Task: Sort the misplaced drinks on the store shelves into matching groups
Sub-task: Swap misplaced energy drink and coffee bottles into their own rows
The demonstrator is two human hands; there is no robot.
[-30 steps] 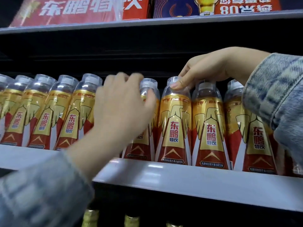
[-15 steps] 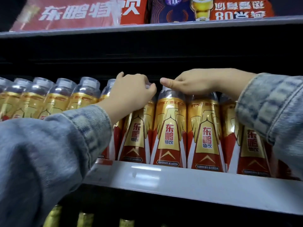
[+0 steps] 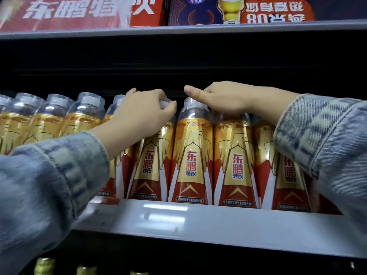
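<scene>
A row of gold-and-red drink bottles with clear caps stands along the grey shelf (image 3: 218, 221). My left hand (image 3: 147, 112) is closed over the cap of one bottle (image 3: 151, 165) near the middle of the row. My right hand (image 3: 224, 98) lies palm down across the tops of the bottles to the right (image 3: 234, 163), and its thumb points left above the middle bottle (image 3: 190, 159). Its fingers curl out of sight behind the caps. Further bottles of the same kind (image 3: 79, 118) lean in a line to the left.
The upper shelf (image 3: 178, 29) carries a red carton (image 3: 79, 10) and a purple-and-orange box (image 3: 198, 10). Gold bottle tops (image 3: 44, 264) show on the shelf below. Denim sleeves cover both forearms, and the right one hides the bottles at the far right.
My left hand has risen from the bottle's body to its cap. My right hand has dropped from touching one cap to lying flat across the tops.
</scene>
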